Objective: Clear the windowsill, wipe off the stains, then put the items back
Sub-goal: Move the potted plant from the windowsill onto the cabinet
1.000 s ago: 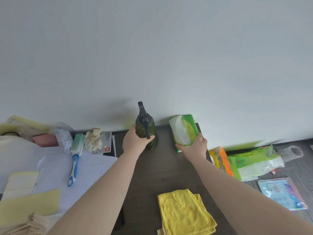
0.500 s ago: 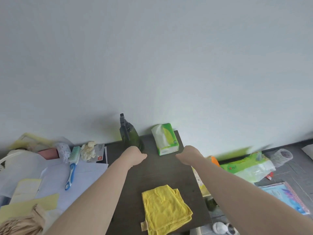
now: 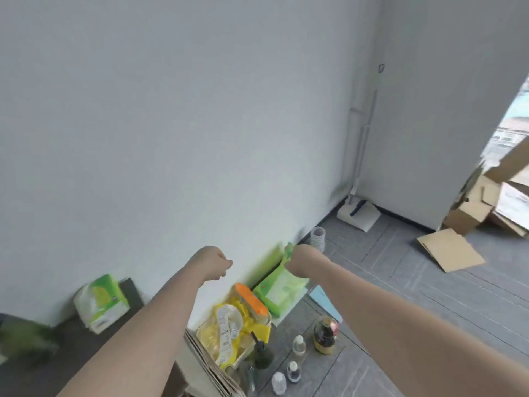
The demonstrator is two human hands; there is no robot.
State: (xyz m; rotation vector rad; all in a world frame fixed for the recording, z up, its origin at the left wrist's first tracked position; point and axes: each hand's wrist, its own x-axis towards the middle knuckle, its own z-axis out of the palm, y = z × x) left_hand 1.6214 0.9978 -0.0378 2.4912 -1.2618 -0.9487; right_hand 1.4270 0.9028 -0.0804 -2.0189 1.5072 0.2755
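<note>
Flattened cardboard [image 3: 450, 249] lies on the grey floor [image 3: 429, 296] near stacked boxes [image 3: 481, 202].

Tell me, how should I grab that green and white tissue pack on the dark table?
Probably pinch the tissue pack across its two long flat sides, coming from above. It stands tilted against the wall on the table, so its back is blocked and its top is free.

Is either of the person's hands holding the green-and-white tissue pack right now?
No, the tissue pack sits alone on the dark surface by the wall, while the left hand and right hand are raised away from it.
</note>
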